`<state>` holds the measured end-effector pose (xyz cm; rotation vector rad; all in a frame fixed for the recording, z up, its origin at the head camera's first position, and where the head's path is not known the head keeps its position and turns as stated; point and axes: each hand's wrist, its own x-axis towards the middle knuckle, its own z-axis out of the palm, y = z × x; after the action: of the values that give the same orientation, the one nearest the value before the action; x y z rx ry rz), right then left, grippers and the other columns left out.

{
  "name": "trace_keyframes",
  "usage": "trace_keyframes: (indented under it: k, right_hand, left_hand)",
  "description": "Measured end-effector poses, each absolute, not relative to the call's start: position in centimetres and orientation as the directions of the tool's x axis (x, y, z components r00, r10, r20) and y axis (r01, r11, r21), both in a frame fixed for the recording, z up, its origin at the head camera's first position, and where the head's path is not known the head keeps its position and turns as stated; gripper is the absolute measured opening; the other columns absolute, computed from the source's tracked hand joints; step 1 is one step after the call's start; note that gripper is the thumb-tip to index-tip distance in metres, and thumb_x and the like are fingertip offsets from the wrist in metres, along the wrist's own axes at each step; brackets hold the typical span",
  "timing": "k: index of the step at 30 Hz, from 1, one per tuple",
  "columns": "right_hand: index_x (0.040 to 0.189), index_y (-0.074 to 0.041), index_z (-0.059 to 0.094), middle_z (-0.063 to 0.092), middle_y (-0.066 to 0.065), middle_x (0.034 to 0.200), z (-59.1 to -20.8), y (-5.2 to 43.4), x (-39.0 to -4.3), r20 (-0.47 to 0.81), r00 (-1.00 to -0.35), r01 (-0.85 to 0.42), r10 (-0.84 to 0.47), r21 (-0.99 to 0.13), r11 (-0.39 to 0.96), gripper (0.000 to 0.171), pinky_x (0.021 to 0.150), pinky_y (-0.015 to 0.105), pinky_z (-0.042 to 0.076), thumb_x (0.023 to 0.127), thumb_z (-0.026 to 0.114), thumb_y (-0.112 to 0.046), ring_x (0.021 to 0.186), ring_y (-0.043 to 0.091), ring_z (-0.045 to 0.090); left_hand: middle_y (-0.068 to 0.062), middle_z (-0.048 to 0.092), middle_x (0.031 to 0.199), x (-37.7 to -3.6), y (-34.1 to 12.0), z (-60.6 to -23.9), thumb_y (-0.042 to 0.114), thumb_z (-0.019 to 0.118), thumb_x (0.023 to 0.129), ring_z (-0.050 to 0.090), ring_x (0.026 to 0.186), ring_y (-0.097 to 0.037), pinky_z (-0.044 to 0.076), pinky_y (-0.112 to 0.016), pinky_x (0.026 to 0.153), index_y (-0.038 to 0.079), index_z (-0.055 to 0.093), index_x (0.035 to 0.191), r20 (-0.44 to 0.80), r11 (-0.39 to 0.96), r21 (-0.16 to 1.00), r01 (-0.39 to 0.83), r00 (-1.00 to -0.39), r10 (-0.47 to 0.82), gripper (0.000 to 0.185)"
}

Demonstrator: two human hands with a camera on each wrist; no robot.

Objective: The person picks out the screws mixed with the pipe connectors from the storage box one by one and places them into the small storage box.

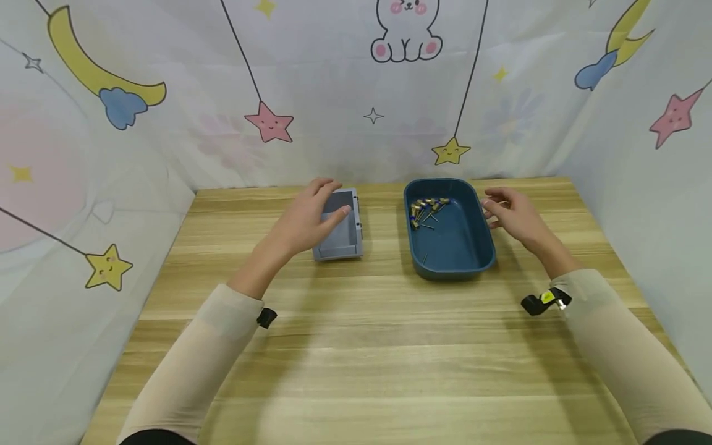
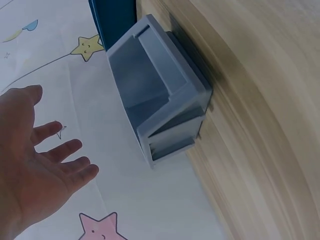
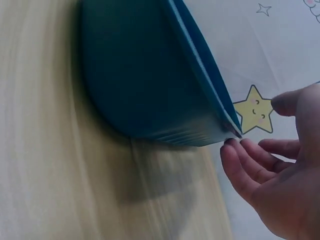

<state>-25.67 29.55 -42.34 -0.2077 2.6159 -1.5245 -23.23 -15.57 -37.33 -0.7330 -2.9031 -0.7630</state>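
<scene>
A grey open-topped plastic box sits left of centre on the table. My left hand hovers over its left side with fingers spread, holding nothing; the left wrist view shows that hand apart from the box. To the right is a dark blue-green bin. Several small brass-coloured pieces with thin metal shanks lie mostly at its far left inside. Beside the bin's right rim is my right hand, fingers loosely bent. In the right wrist view its fingertips are right at the rim.
The wood-grain table spreads in front of both containers. A white cloth printed with stars, moons and a cartoon animal hangs behind and at the sides. One thin shank lies alone near the bin's front.
</scene>
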Motion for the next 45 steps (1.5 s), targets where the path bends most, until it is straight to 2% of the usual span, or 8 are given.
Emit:
trace_keyframes:
  k: [4, 8, 11, 16, 22, 26, 33, 45]
  right_hand:
    - [0.157, 0.007, 0.038, 0.054, 0.021, 0.132, -42.1, 30.0, -26.2, -0.12, -0.981, 0.054, -0.154, -0.923, 0.38, 0.057, 0.077, 0.029, 0.062, 0.114, 0.049, -0.028, 0.093, 0.012, 0.064]
    - [0.155, 0.005, 0.04, 0.061, 0.007, 0.116, -42.1, 30.6, -26.6, -0.225, -0.961, 0.172, -0.16, -0.941, 0.293, 0.055, 0.077, 0.03, 0.062, 0.114, 0.049, -0.031, 0.088, 0.012, 0.066]
    - [0.149, 0.002, 0.045, 0.064, 0.002, 0.105, -42.2, 30.9, -26.7, -0.292, -0.94, 0.26, -0.175, -0.947, 0.187, 0.048, 0.073, 0.03, 0.061, 0.113, 0.052, -0.029, 0.081, 0.013, 0.066]
    - [0.132, -0.006, 0.057, 0.065, 0.001, 0.096, -43.1, 31.3, -26.7, -0.348, -0.917, 0.345, -0.193, -0.937, 0.052, 0.028, 0.067, 0.029, 0.059, 0.112, 0.057, -0.025, 0.073, 0.013, 0.064]
    - [0.119, -0.007, 0.058, 0.063, 0.002, 0.09, -43.8, 31.4, -27.1, -0.35, -0.905, 0.373, -0.241, -0.926, -0.057, 0.012, 0.063, 0.03, 0.057, 0.111, 0.057, -0.016, 0.07, 0.014, 0.062]
    - [0.117, -0.008, 0.059, 0.062, 0.001, 0.088, -44.2, 31.2, -27.4, -0.346, -0.91, 0.366, -0.23, -0.929, -0.049, 0.01, 0.061, 0.029, 0.055, 0.111, 0.057, -0.016, 0.069, 0.013, 0.062]
    - [0.12, -0.006, 0.053, 0.061, -0.001, 0.083, -44.3, 30.9, -27.4, -0.362, -0.907, 0.376, -0.217, -0.926, -0.025, 0.016, 0.059, 0.027, 0.053, 0.109, 0.062, -0.013, 0.065, 0.011, 0.059]
    - [0.123, -0.007, 0.049, 0.064, 0.0, 0.08, -44.1, 30.5, -27.3, -0.369, -0.899, 0.385, -0.235, -0.923, -0.021, 0.016, 0.056, 0.026, 0.053, 0.109, 0.059, -0.01, 0.064, 0.011, 0.061]
  left_hand:
    - [-0.016, 0.036, 0.165, -23.4, -14.7, -36.8, 0.045, 0.055, 0.11, 0.039, 0.151, -0.037, 0.035, -0.053, 0.121, 0.008, 0.042, 0.161, 0.164, 0.763, 0.434, 0.48, -0.874, 0.457, 0.064]
    - [-0.015, 0.039, 0.164, -23.5, -13.8, -36.4, 0.045, 0.056, 0.11, 0.041, 0.149, -0.036, 0.037, -0.053, 0.121, 0.009, 0.043, 0.161, 0.148, 0.767, 0.417, 0.488, -0.869, 0.472, 0.064]
    - [-0.015, 0.04, 0.162, -23.4, -13.1, -36.4, 0.044, 0.056, 0.11, 0.043, 0.148, -0.036, 0.039, -0.052, 0.119, 0.009, 0.043, 0.161, 0.134, 0.763, 0.407, 0.502, -0.859, 0.493, 0.063]
    - [-0.015, 0.041, 0.16, -23.1, -12.0, -36.8, 0.042, 0.056, 0.11, 0.041, 0.148, -0.034, 0.039, -0.05, 0.119, 0.009, 0.043, 0.161, 0.117, 0.737, 0.418, 0.531, -0.836, 0.536, 0.062]
    - [-0.015, 0.041, 0.16, -23.0, -11.0, -37.0, 0.044, 0.055, 0.111, 0.041, 0.148, -0.032, 0.041, -0.047, 0.118, 0.01, 0.043, 0.161, 0.105, 0.742, 0.386, 0.549, -0.825, 0.555, 0.062]
    - [-0.014, 0.04, 0.162, -23.0, -10.5, -37.1, 0.044, 0.056, 0.11, 0.04, 0.149, -0.032, 0.04, -0.047, 0.119, 0.01, 0.042, 0.161, 0.089, 0.737, 0.396, 0.548, -0.821, 0.563, 0.063]
    - [-0.015, 0.039, 0.163, -22.8, -9.8, -37.4, 0.044, 0.056, 0.11, 0.04, 0.15, -0.031, 0.04, -0.047, 0.119, 0.01, 0.042, 0.162, 0.073, 0.727, 0.415, 0.548, -0.816, 0.573, 0.063]
    - [-0.013, 0.04, 0.164, -22.9, -8.1, -37.6, 0.046, 0.057, 0.109, 0.04, 0.151, -0.03, 0.039, -0.046, 0.12, 0.01, 0.044, 0.161, 0.062, 0.739, 0.374, 0.56, -0.811, 0.582, 0.064]
